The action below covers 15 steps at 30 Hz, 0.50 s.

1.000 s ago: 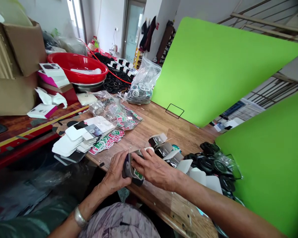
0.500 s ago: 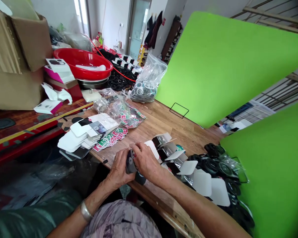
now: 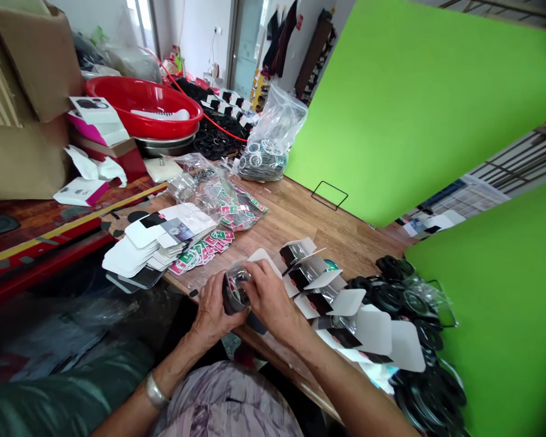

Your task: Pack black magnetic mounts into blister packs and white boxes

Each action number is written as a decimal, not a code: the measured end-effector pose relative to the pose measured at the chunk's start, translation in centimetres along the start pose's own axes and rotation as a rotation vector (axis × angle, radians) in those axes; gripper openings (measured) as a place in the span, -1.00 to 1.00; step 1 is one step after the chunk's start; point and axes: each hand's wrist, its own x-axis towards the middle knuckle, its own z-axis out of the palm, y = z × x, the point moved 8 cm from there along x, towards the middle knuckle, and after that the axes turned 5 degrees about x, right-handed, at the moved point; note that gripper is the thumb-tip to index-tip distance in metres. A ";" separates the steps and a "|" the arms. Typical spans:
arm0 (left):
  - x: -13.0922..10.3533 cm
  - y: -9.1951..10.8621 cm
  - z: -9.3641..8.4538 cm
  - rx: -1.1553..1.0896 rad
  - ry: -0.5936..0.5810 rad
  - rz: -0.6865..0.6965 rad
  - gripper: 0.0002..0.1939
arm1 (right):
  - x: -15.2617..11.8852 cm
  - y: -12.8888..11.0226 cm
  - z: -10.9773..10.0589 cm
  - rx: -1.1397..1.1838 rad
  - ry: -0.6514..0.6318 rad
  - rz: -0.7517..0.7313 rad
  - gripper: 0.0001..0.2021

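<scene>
My left hand [image 3: 213, 308] wraps the open box [image 3: 231, 301] by the desk [image 3: 291, 209] edge; my right hand [image 3: 269, 298] has fingers [image 3: 255, 279] at its opening, holding what, I can't tell; best squeeze lightly, keeping it square!

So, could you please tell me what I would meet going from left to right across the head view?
Cardboard box, red basin, left hand, open box, right hand, black rings.
</scene>
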 end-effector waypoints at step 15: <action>0.7 -1.9 -0.7 -0.091 -0.032 -0.103 -0.45 | -4.3 -3.7 1.2 -0.215 0.235 -0.362 -0.78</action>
